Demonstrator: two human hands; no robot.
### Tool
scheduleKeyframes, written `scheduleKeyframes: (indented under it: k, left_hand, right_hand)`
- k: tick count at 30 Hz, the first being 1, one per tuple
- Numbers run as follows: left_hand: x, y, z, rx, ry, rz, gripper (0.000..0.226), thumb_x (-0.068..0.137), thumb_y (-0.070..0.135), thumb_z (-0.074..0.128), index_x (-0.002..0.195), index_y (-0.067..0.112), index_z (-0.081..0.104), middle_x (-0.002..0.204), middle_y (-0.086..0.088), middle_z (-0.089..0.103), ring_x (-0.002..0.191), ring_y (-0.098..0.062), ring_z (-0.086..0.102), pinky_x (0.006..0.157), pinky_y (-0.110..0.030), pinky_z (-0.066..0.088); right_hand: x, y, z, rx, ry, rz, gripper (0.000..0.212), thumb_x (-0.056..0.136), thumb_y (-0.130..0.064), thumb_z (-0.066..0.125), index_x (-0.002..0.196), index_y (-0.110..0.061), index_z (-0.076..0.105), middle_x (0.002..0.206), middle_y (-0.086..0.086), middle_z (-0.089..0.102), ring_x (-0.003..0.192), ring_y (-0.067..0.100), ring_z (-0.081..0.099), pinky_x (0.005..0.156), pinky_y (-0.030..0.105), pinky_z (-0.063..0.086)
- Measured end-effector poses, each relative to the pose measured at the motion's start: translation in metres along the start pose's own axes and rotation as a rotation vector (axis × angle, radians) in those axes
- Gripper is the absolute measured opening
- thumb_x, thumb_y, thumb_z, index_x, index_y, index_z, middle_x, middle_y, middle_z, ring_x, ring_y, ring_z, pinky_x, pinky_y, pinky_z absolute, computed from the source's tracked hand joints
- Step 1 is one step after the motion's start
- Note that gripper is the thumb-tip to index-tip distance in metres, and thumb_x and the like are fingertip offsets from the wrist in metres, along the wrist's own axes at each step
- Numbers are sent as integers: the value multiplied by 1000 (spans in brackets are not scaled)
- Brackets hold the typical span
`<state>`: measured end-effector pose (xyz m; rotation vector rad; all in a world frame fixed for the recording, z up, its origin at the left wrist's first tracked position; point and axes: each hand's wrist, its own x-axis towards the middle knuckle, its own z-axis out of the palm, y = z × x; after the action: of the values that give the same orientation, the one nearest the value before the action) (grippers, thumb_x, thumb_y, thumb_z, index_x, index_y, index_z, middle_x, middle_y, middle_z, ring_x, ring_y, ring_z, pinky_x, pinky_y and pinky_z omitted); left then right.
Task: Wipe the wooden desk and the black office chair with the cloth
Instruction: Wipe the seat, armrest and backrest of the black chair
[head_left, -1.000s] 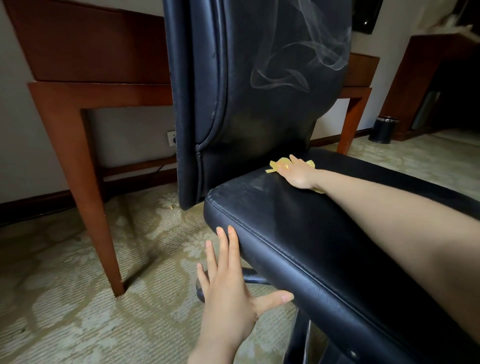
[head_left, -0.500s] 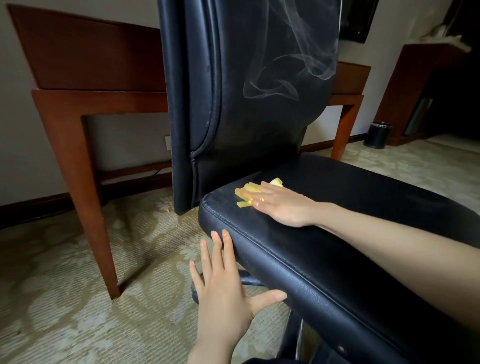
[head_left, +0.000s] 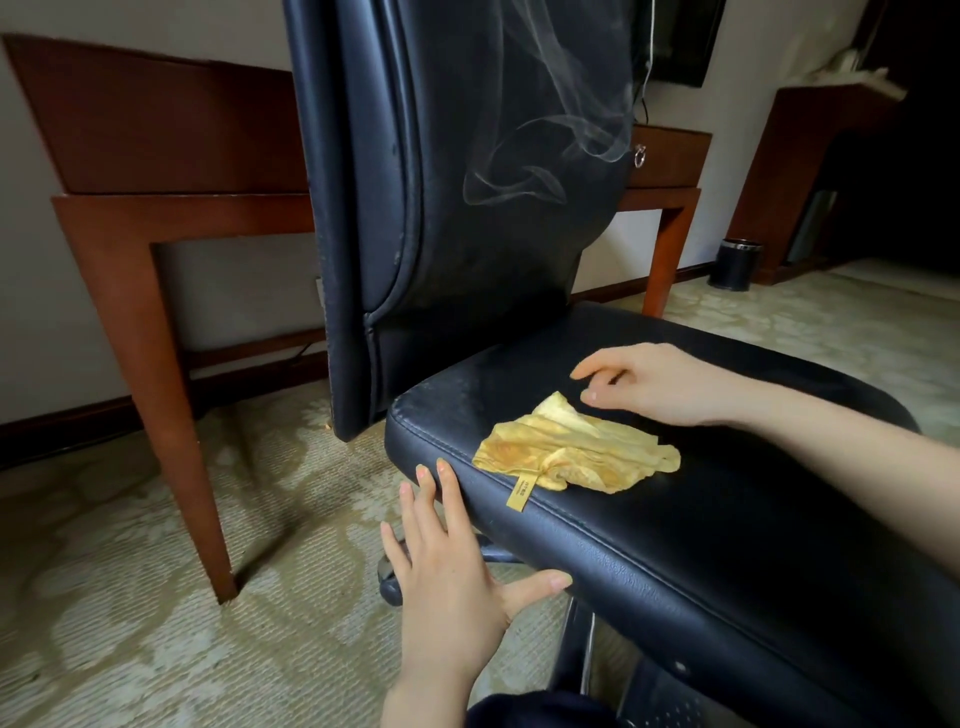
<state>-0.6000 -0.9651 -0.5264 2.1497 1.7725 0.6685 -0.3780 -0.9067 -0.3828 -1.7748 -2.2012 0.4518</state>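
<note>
The black office chair (head_left: 675, 530) fills the middle of the view, its seat toward me and its backrest showing pale wipe streaks. A crumpled yellow cloth (head_left: 576, 452) lies loose on the seat near the left edge, its small tag hanging over the seam. My right hand (head_left: 654, 382) hovers just behind the cloth with fingers loosely curled, holding nothing. My left hand (head_left: 452, 566) presses flat against the seat's left side, fingers straight, thumb under the edge. The wooden desk (head_left: 156, 208) stands behind the chair.
A patterned beige carpet (head_left: 156, 597) covers the floor. The desk's left leg (head_left: 171, 415) stands close to the chair. A small black bin (head_left: 735, 262) sits at the far right beside a dark wooden cabinet (head_left: 810, 171). A wall runs behind the desk.
My right hand slid the cloth from the back of the seat toward the left front edge, then let it go and lifted off. My left hand stayed against the seat's side.
</note>
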Motion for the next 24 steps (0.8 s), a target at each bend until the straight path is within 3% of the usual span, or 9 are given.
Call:
scheduleKeyframes:
  k: [3,7,9,13,16,18,21,24]
  left_hand:
    - [0,2,-1,24,-8,-3,128,38,99,10,117,23,-56,155,-7,-27,143,-26,-24,114,-49,-10]
    - [-1,3,-2,33,-16,-10,130,32,99,-1,121,20,-53,155,-9,-27,142,-27,-26,114,-50,-11]
    - [0,2,-1,61,-35,-16,130,30,99,-4,119,18,-55,154,-10,-29,139,-26,-32,114,-50,-11]
    - [1,2,-1,79,-61,-22,133,25,101,-10,117,17,-56,154,-9,-30,130,-21,-39,113,-51,-12]
    - [1,2,-1,53,-69,-24,132,24,102,-6,113,20,-59,154,-6,-30,127,-17,-41,113,-50,-13]
    - [1,2,0,49,-73,-24,133,26,102,-3,114,20,-59,154,-7,-30,127,-16,-41,113,-50,-13]
    - [2,2,-1,55,-87,-25,135,23,103,-6,114,19,-59,152,-8,-33,127,-17,-41,113,-49,-14]
    - [2,3,-2,65,-88,-30,135,20,102,-10,114,18,-59,153,-8,-32,126,-18,-41,113,-49,-13]
  right_hand:
    - [15,0,14,-95,-36,150,38,83,-49,65,109,-21,62,97,-10,62,92,6,58,71,16,45]
    - [26,-3,29,-31,-29,197,26,85,-36,67,100,-15,66,89,-11,57,86,6,55,63,17,43]
    - [27,-5,25,-43,-12,190,19,88,-26,60,96,-10,66,88,-3,60,80,9,57,59,18,42]
    - [33,-9,-11,-73,209,141,27,91,-18,48,96,5,62,80,15,57,71,19,53,54,26,38]
    - [44,-6,-51,-141,471,59,9,95,-16,49,97,-8,53,87,7,55,82,19,51,56,20,34]
    - [49,-2,-70,-121,557,8,3,96,-17,49,98,-15,47,97,4,55,87,17,49,62,23,34]
    - [50,-2,-71,-147,564,-36,11,97,-23,48,104,-14,48,99,4,58,82,16,54,66,27,40]
    - [43,-8,-38,-235,400,-84,18,96,-31,45,101,-14,49,87,7,65,73,21,62,65,39,52]
